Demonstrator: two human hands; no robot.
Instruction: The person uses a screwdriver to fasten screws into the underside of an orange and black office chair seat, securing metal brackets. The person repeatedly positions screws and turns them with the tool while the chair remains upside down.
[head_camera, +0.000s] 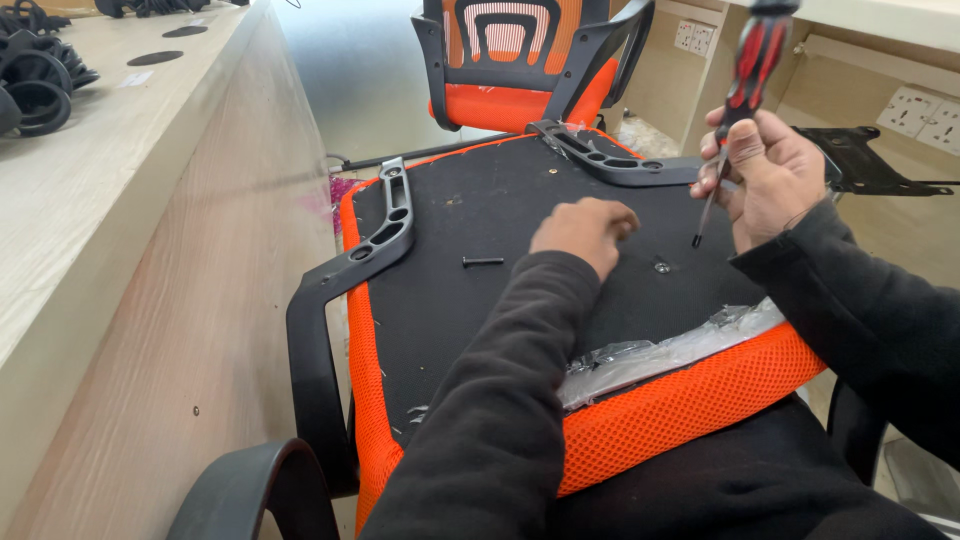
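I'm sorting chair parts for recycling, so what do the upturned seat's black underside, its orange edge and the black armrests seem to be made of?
Flat black underside of the upturned seat: looks like matte non-woven fabric, dull, with staples glinting along its edge. Orange edge of the seat: mesh textile, with a visible grid of small holes. Curved black armrests: probably moulded plastic, with a smooth slight sheen and cut-out slots.

Left hand (585, 232) rests knuckles-up with fingers curled; right hand (765, 175) is raised, fingers closed in a grip.

One screwdriver (742, 95), one loose black bolt (483, 261), two black armrests (375, 235), two orange chairs (520, 60), one metal plate (868, 160)
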